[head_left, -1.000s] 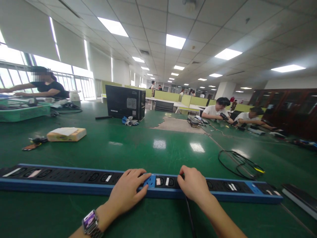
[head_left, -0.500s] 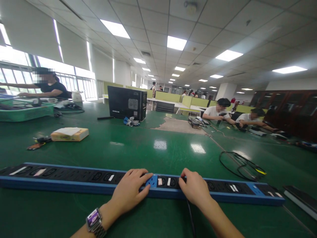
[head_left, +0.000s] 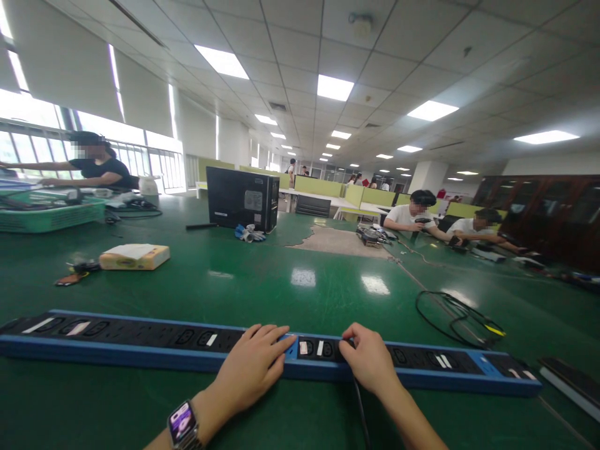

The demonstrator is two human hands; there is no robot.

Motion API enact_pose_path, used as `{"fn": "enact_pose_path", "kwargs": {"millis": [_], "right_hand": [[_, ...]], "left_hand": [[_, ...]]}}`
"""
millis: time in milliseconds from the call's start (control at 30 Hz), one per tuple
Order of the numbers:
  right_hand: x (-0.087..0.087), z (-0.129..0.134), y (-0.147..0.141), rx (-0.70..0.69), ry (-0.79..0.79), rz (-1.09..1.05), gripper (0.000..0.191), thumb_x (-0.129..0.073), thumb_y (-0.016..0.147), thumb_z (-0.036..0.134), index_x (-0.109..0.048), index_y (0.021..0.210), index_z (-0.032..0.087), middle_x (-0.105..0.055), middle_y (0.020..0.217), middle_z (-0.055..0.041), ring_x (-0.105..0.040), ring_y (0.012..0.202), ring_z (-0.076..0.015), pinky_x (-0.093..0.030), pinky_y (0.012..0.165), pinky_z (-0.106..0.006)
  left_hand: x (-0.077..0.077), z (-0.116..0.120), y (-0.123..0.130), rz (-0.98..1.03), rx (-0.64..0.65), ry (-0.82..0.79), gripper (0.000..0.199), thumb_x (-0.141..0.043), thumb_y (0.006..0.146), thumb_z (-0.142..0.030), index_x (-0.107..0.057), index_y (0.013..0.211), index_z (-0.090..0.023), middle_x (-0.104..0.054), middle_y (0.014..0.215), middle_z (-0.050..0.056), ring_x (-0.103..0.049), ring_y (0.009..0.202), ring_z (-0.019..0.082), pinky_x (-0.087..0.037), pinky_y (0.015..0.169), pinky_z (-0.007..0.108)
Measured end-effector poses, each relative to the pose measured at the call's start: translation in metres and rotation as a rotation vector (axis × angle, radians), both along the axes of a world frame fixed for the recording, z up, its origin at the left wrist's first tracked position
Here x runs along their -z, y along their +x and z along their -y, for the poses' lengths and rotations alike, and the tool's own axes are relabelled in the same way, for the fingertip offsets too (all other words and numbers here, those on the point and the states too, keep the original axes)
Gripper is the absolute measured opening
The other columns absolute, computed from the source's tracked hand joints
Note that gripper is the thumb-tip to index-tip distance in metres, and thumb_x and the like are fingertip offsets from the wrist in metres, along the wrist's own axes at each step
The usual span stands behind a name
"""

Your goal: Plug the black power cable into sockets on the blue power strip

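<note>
A long blue and black power strip (head_left: pixel 154 335) lies across the green table in front of me, with rows of sockets and several small white labels on its top. My left hand (head_left: pixel 253 362) rests on the strip's middle, fingers stretched out over the top beside a blue socket block. To its right, my right hand (head_left: pixel 370 359) is closed, with thumb and fingers pinched at a socket. A black power cord (head_left: pixel 360 406) runs from beneath that hand toward the table's near edge; its plug end is hidden by the fingers.
Beyond the strip are a tissue pack (head_left: pixel 135 257), a black computer case (head_left: pixel 241 199), gloves (head_left: pixel 250 233) and a coiled black cable (head_left: pixel 450 315). A green basket (head_left: pixel 56 219) stands at left. Co-workers sit at left (head_left: pixel 100 165) and right (head_left: pixel 412 212).
The left hand's fingers have drawn closer together and its thumb has shifted slightly down. The right hand stays at the same socket. The view has tilted a little.
</note>
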State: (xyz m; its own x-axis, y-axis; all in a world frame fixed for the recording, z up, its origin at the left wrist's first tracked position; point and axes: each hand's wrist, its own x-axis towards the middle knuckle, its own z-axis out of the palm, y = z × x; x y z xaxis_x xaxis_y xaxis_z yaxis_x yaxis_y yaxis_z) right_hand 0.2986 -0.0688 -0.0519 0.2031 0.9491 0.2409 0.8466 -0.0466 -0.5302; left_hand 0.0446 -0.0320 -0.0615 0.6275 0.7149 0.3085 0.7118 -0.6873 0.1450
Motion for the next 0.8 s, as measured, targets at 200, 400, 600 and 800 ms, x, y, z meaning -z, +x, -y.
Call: {"fn": "enact_pose_path", "kwargs": {"millis": [200, 400, 600, 800], "right_hand": [[-0.052, 0.015, 0.030, -0.034, 0.207, -0.208, 0.035, -0.045, 0.087, 0.048, -0.058, 0.102, 0.020, -0.032, 0.054, 0.0091, -0.039, 0.052, -0.0123, -0.032, 0.052, -0.024], [-0.069, 0.036, 0.072, -0.007, 0.095, -0.651, 0.041, -0.064, 0.075, 0.055, -0.057, 0.101, 0.022, -0.049, 0.057, 0.0082, -0.046, 0.046, -0.0099, -0.034, 0.044, -0.022], [-0.029, 0.064, 0.123, 0.195, -0.238, -1.199, 0.038, -0.064, 0.077, 0.050, -0.043, 0.066, 0.021, -0.034, 0.050, 0.0108, -0.024, 0.033, -0.0005, -0.012, 0.033, -0.013], [-0.025, 0.102, 0.186, 0.296, -0.250, -0.666, 0.044, -0.066, 0.069, 0.063, -0.055, 0.077, 0.021, -0.036, 0.046, 0.0104, -0.028, 0.033, -0.0029, -0.009, 0.037, -0.017]], "left_hand": [[-0.003, 0.001, 0.002, -0.016, -0.006, -0.025, 0.042, -0.043, 0.091, -0.025, -0.056, 0.130, -0.033, -0.059, 0.134, 0.002, -0.053, 0.122, 0.023, -0.037, 0.106, 0.050], [-0.003, 0.000, 0.002, -0.017, 0.002, -0.008, 0.042, -0.042, 0.092, -0.026, -0.055, 0.131, -0.033, -0.058, 0.134, 0.003, -0.052, 0.122, 0.023, -0.037, 0.105, 0.049], [0.002, 0.000, 0.002, 0.005, 0.008, 0.031, 0.041, -0.043, 0.092, -0.026, -0.056, 0.130, -0.033, -0.059, 0.133, 0.003, -0.053, 0.120, 0.023, -0.037, 0.104, 0.048], [0.005, 0.000, 0.002, 0.033, 0.004, 0.049, 0.040, -0.045, 0.091, -0.025, -0.058, 0.128, -0.032, -0.061, 0.131, 0.002, -0.054, 0.119, 0.023, -0.037, 0.103, 0.047]]}}
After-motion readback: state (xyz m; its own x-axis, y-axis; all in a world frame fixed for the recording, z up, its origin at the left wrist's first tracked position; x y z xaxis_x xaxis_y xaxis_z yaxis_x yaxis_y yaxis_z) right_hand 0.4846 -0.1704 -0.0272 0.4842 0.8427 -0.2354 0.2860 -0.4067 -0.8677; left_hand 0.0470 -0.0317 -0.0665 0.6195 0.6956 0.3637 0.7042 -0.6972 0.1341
